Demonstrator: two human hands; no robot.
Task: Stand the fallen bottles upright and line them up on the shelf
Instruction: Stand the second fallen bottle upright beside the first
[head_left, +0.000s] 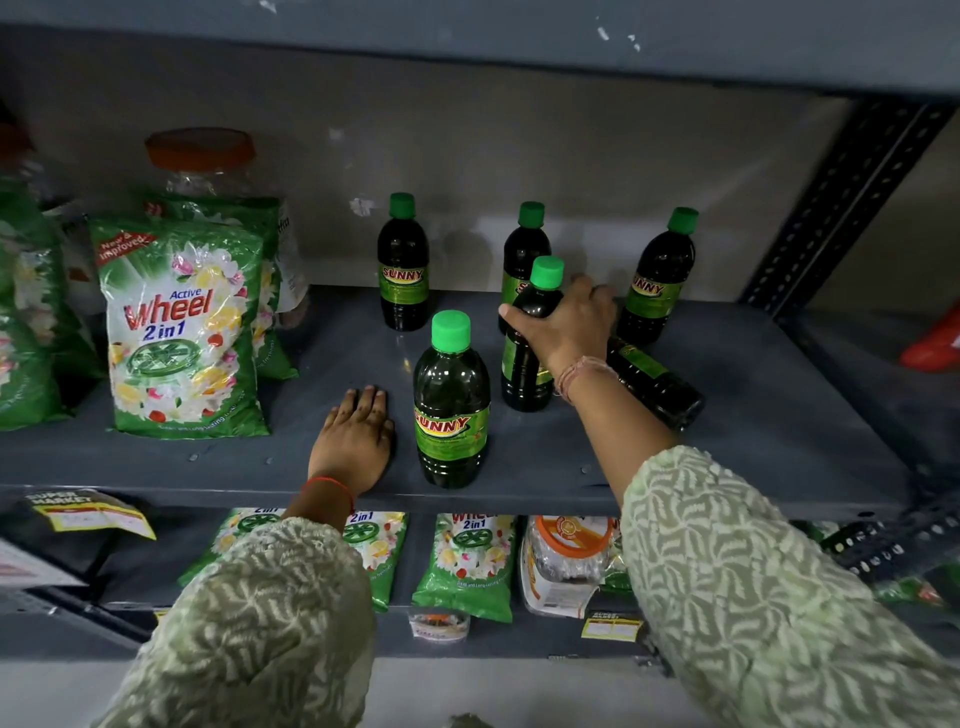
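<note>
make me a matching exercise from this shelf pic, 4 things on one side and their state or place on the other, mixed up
Things:
1. right hand
2. left hand
3. fallen bottle
4. Wheel detergent pack

States:
A. lying on its side
B. flat on the shelf
C. standing at the left
D. gripping an upright bottle

Pairs: 1-D, 2-B, 3-A, 4-C

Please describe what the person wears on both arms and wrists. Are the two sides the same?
Both arms have loose, pale green fabric sleeves with a white leaf-like woven pattern: left sleeve, right sleeve. The wrists differ: the left hand has a thin red-orange thread band, while the right hand has a pale pinkish band of several strands. No rings can be made out.
</note>
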